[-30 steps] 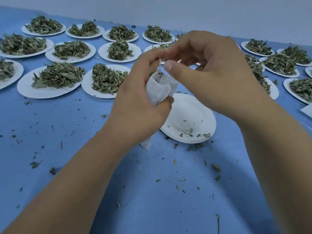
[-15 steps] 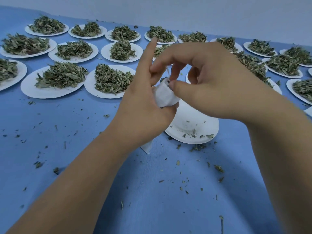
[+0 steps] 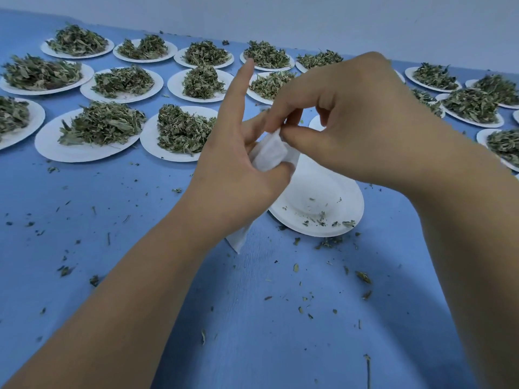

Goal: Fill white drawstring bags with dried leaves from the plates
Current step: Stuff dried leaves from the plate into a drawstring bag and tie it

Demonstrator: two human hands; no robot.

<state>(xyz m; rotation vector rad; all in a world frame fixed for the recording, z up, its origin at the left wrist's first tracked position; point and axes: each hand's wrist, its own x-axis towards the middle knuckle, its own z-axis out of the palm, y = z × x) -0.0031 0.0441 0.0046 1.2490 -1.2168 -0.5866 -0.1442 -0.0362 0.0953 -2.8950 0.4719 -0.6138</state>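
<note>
Blue table runs back to a pale wall at its far edge. Rows of white plates cover the far half of the table from the left edge to the right edge. Each carries a heap of dried leaves.

One near plate lies apart from the rows, closer to the near edge and about midway between the left and right edges. It holds only leaf crumbs, gathered toward its near rim. Loose leaf fragments are scattered over the near half of the table.

The bag, white, is held up in front of the left rim of the near plate.
- The left hand grips the body of the bag, with the thumb pressed across it and the index finger straight and pointing up.
- One lower corner of the bag hangs out below that hand. Whether the corner touches the table cannot be told.
- The right hand pinches the upper edge of the bag between thumb and forefinger, with the remaining fingers curled.

The bag's contents are hidden by the hands, and its drawstring cannot be made out.
</note>
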